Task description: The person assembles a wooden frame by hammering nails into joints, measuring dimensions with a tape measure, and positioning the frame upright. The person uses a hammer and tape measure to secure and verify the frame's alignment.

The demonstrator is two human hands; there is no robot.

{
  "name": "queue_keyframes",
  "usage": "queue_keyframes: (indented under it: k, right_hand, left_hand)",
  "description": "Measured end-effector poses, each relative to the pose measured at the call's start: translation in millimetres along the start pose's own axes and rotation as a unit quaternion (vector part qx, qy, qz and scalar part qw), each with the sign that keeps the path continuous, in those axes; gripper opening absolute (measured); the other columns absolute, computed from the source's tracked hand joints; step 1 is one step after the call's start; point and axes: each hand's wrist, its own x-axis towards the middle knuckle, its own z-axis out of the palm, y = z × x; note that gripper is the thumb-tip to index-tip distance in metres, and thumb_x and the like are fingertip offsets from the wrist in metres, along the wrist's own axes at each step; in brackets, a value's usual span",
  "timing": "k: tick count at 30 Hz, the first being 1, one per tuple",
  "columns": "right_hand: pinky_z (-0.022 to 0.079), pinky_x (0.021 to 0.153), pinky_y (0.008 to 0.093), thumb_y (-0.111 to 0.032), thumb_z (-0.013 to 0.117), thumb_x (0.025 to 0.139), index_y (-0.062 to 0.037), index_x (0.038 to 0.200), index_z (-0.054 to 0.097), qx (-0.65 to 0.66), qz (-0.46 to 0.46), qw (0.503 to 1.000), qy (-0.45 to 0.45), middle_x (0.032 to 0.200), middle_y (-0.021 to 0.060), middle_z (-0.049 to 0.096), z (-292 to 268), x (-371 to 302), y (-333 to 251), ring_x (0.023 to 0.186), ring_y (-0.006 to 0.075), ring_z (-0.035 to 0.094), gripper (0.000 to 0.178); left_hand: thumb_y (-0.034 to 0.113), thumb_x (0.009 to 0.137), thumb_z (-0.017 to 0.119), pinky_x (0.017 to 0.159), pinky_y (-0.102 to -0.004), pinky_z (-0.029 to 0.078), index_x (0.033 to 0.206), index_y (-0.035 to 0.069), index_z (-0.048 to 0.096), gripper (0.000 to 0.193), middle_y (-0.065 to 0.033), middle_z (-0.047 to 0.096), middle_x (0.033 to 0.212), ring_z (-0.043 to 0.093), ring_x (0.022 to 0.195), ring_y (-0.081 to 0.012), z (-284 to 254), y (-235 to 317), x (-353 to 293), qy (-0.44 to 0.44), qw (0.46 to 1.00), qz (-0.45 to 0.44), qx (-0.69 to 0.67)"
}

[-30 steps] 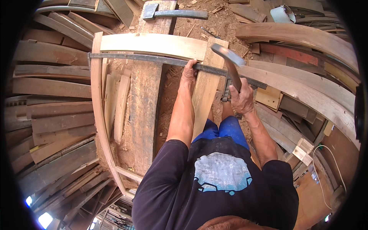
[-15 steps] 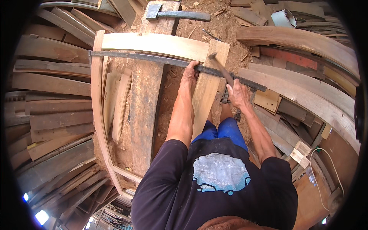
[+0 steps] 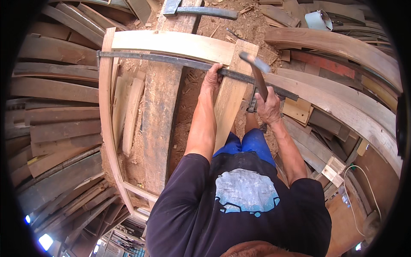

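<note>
Wooden frame (image 3: 171, 41): nice pale timber, bit of a curve, sitting across a beat-up beam (image 3: 162, 107)
Bar clamp (image 3: 188, 63): dark metal, spans the frame
Left hand (image 3: 211, 78): curled onto the clamp
Right hand (image 3: 269, 108): wrapped round a hammer (image 3: 259, 78), head's blurry

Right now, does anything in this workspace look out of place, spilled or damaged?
Wood chips litter the ground untidily, and an axe-like tool lies across the worn plank, its handle jutting past the edge. The bar clamp and pale frame show no clear damage.
</note>
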Motion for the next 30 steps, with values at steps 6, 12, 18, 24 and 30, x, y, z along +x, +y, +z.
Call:
queue_keyframes:
  k: [6, 12, 18, 24, 30]
  right_hand:
    - [0.049, 0.062, 0.0516, -0.038, 0.055, 0.096, -0.0025, 0.1, 0.049, -0.113, 0.094, 0.985, -0.09, 0.078, 0.0246, 0.063, 15.7, 10.0, 32.2, 0.071, 0.046, 0.063, 0.036]
    - [0.049, 0.06, 0.0507, -0.035, 0.058, 0.095, -0.0036, 0.102, 0.049, -0.126, 0.12, 0.98, -0.096, 0.079, 0.0249, 0.064, 18.1, -4.8, 19.9, 0.073, 0.0452, 0.063, 0.033]
    - [0.048, 0.061, 0.0523, -0.033, 0.06, 0.094, -0.0022, 0.099, 0.05, -0.054, 0.04, 0.997, -0.032, 0.073, 0.0231, 0.062, 4.8, 1.2, 8.8, 0.072, 0.0452, 0.063, 0.033]
    - [0.048, 0.064, 0.0533, -0.037, 0.056, 0.096, -0.0036, 0.1, 0.05, -0.122, 0.135, 0.976, -0.121, 0.072, 0.0235, 0.061, 15.4, -3.6, 25.3, 0.072, 0.0443, 0.063, 0.034]
    - [0.048, 0.064, 0.0529, -0.04, 0.055, 0.096, -0.0024, 0.101, 0.049, -0.102, 0.079, 0.99, -0.058, 0.077, 0.0247, 0.063, 17.8, -2.3, 22.0, 0.074, 0.0457, 0.063, 0.038]
  left_hand:
    - [0.032, 0.082, 0.063, 0.04, -0.0232, 0.025, 0.07, 0.018, 0.055, 0.02, 0.005, 0.044, 0.052, 0.032, 0.041, -0.0084, 15.5, 17.1, 0.3, 0.013, 0.999, 0.01, 0.031]
    - [0.034, 0.082, 0.063, 0.04, -0.0229, 0.024, 0.07, 0.018, 0.056, 0.022, 0.0053, 0.042, 0.051, 0.03, 0.04, -0.0085, 5.6, 4.3, -0.4, 0.01, 1.0, -0.005, 0.016]
    - [0.033, 0.083, 0.062, 0.04, -0.0241, 0.021, 0.069, 0.018, 0.056, 0.021, 0.0068, 0.039, 0.051, 0.029, 0.041, -0.0074, 9.2, 4.0, -6.1, 0.013, 1.0, 0.008, 0.018]
    - [0.032, 0.083, 0.062, 0.04, -0.0251, 0.021, 0.069, 0.019, 0.055, 0.02, 0.0066, 0.04, 0.051, 0.03, 0.041, -0.0081, 14.7, 9.6, -15.4, 0.015, 0.999, -0.006, 0.04]
    - [0.033, 0.082, 0.063, 0.04, -0.0258, 0.021, 0.067, 0.021, 0.051, 0.023, 0.0065, 0.04, 0.051, 0.03, 0.041, -0.0085, 17.8, 12.6, -12.7, 0.013, 1.0, -0.014, 0.023]
